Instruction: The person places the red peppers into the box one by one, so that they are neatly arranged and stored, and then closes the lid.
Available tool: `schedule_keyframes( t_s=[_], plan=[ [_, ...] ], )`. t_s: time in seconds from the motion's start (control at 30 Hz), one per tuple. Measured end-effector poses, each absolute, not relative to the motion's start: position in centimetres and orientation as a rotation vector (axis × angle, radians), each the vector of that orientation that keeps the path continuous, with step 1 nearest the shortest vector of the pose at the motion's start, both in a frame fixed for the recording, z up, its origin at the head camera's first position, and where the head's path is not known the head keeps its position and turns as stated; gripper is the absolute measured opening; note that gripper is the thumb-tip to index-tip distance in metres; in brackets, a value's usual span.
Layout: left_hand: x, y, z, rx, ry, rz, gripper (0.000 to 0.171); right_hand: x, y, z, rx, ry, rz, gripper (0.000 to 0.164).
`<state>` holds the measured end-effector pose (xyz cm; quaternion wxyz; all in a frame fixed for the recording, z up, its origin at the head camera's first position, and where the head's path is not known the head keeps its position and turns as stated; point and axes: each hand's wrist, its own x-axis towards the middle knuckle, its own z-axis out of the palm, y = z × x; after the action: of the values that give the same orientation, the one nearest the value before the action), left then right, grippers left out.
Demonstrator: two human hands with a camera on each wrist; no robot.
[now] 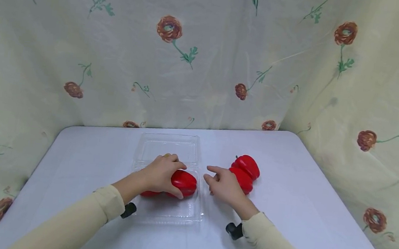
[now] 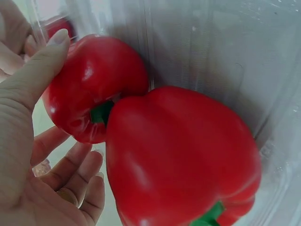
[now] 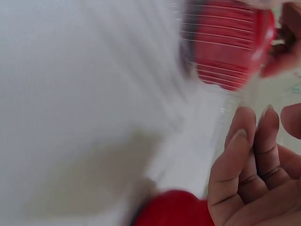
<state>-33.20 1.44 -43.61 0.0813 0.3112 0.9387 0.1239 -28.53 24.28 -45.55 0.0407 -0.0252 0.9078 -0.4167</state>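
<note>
My left hand (image 1: 161,174) grips a red bell pepper (image 1: 185,183) at the right side of a clear plastic clamshell container (image 1: 182,216). In the left wrist view the thumb lies along one side of this pepper and the fingers curve round the other. Another red bell pepper (image 2: 183,150) with a green stem lies in the container right against it. My right hand (image 1: 227,186) is beside the container's right wall, fingers loosely bent and holding nothing. Just past it, two red bell peppers, one farther back (image 1: 247,166) and one nearer (image 1: 244,180), lie together on the table.
The container's lid (image 1: 170,148) lies folded back toward the far table edge. A white cloth covers the table (image 1: 302,228). A flowered curtain (image 1: 211,59) hangs behind and along the sides. Black wrist cameras stick out below both hands.
</note>
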Motion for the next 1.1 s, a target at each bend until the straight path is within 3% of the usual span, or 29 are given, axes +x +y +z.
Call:
schedule_keyframes(
  t_s=[0.53, 1.1],
  plan=[
    [-32.3, -3.4, -42.8, 0.810, 2.845, 0.570, 0.083, -26.8, 29.7, -43.8, -0.189, 3.157, -1.168, 0.039],
    [-28.4, -12.9, -43.3, 0.674, 2.848, 0.852, 0.084, -27.1, 31.4, -46.0, -0.195, 3.256, -0.550, 0.092]
  ],
)
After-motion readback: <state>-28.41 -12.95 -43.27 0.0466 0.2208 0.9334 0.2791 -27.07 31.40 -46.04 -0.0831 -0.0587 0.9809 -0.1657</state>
